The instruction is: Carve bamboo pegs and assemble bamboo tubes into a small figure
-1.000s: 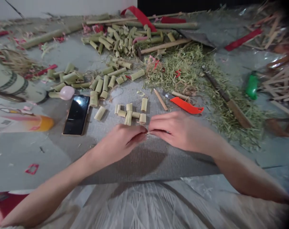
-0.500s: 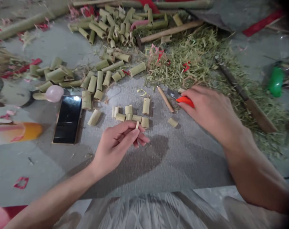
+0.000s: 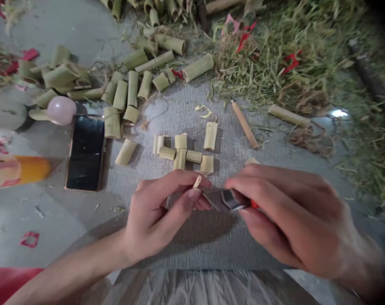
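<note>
Between thumb and fingers, my left hand (image 3: 165, 212) pinches a small pale bamboo stick (image 3: 197, 182), its tip poking up. My right hand (image 3: 290, 216) is closed round the orange handle of a utility knife (image 3: 225, 200). The blade points left and reaches the fingers of the left hand, close beside the stick; whether it touches the wood I cannot tell. Just beyond lies a group of short bamboo pieces set together in a cross-like shape (image 3: 180, 154). A separate bamboo piece with a small hole (image 3: 210, 135) lies to its right, and a brown pencil-like stick (image 3: 245, 124) farther right.
At left lie a phone (image 3: 85, 152), a pink balloon (image 3: 62, 110) and an orange-ended bottle (image 3: 30, 170). Cut bamboo tubes (image 3: 120, 95) spread over the back left. Green shavings (image 3: 258, 80) heap at the back right, near some twine (image 3: 313, 137).
My right hand has lifted the utility knife from beside the shavings and brought it left and nearer, up to the stick. My left hand still pinches the stick. The view has shifted closer.
</note>
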